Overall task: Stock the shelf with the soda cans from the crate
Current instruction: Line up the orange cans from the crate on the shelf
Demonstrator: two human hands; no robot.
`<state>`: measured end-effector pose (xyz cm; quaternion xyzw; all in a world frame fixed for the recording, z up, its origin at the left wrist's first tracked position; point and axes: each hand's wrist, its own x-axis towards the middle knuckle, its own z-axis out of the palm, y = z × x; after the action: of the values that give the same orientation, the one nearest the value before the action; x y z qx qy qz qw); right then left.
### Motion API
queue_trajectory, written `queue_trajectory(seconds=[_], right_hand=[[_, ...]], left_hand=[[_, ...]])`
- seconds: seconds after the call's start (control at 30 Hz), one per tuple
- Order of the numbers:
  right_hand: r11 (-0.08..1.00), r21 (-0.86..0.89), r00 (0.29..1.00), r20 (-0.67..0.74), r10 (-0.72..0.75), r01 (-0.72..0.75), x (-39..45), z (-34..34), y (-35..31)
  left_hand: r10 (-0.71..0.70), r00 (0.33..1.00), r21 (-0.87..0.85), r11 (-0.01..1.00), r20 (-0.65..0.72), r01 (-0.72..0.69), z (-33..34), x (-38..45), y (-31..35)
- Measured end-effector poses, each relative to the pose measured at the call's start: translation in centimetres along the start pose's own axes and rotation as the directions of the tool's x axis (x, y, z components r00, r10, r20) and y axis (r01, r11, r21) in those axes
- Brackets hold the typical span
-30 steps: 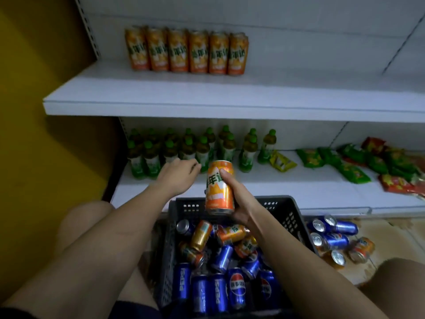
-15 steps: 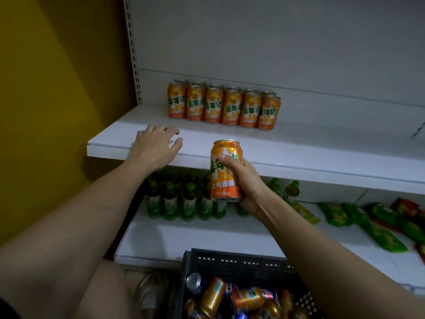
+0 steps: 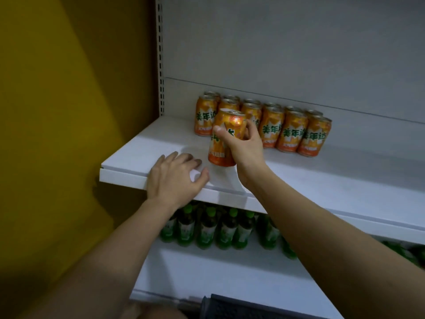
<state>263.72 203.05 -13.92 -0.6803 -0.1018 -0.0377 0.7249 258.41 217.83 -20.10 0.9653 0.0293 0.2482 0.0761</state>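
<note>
Right hand [image 3: 245, 150] grip wraps an orange soda can [image 3: 224, 143], upright, at the white shelf [image 3: 322, 180] just in front of the row of orange cans [image 3: 292, 132]. Left hand [image 3: 172, 178] rests flat on shelf edge, fingers spread, holding nothing. Crate [image 3: 230, 307] corner shows below; green bottles [image 3: 207, 229] stand on lower shelf.

Setting: a small shop — you face white retail shelving [image 3: 322, 187] on a slotted upright [image 3: 160, 54]. Stock shown: identical orange soda cans [image 3: 292, 132] in rows, green-capped bottles [image 3: 207, 229] massed below, dark crate [image 3: 230, 306] — yellow wall [image 3: 69, 88] alongside.
</note>
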Motion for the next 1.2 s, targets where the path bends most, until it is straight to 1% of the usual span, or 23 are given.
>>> queue_trajectory(seconds=[0.1,0.17,0.27,0.4,0.53,0.7,0.83,0.9,1.03,1.13,1.2], right_hand=[[1.000,0.001,1.000,0.007,-0.003,0.003,3.5,2.4,1.1],[1.000,-0.011,1.000,-0.016,-0.006,0.006,5.4,3.8,1.9],[1.000,-0.015,0.998,-0.056,-0.013,0.012,6.9,5.1,3.3],[0.993,-0.082,0.992,-0.086,-0.097,0.090,8.1,6.4,5.0],[0.991,-0.077,0.986,-0.118,-0.118,0.109,9.3,7.1,5.6],[0.992,-0.073,0.989,-0.098,-0.108,0.101,9.9,6.9,6.3],[0.991,-0.108,0.991,-0.094,-0.096,0.086,9.4,6.8,6.2],[0.986,-0.154,0.994,-0.086,-0.074,0.060,8.8,6.5,5.9],[0.963,-0.266,0.995,-0.098,0.025,-0.050,6.3,4.9,4.7],[0.931,-0.346,0.993,-0.012,0.119,-0.116,3.6,3.0,3.2],[0.886,-0.447,0.985,0.056,0.165,-0.123,1.7,1.3,1.9]], left_hand=[[-0.006,1.000,0.001,1.000,0.000,0.006,0.0,-0.2,0.1],[0.000,1.000,0.009,1.000,0.013,0.000,0.1,-0.1,0.0],[0.002,1.000,-0.005,1.000,-0.021,-0.002,0.3,-0.1,0.1],[-0.006,0.999,-0.008,1.000,-0.050,0.006,0.7,-0.2,0.1],[-0.021,0.998,-0.012,1.000,-0.057,0.020,0.9,-0.2,0.0],[-0.029,0.998,-0.030,0.999,-0.054,0.028,0.9,-0.3,0.1],[-0.023,0.998,-0.022,1.000,-0.060,0.022,0.9,-0.3,0.1],[-0.013,0.998,-0.016,1.000,-0.069,0.012,0.8,-0.3,0.1],[0.005,0.997,0.000,1.000,-0.078,-0.005,0.6,-0.4,0.1],[-0.002,0.997,0.018,1.000,-0.076,0.004,-0.2,-0.5,0.4],[-0.017,0.999,-0.004,1.000,-0.030,0.017,-1.1,-0.7,0.8]])
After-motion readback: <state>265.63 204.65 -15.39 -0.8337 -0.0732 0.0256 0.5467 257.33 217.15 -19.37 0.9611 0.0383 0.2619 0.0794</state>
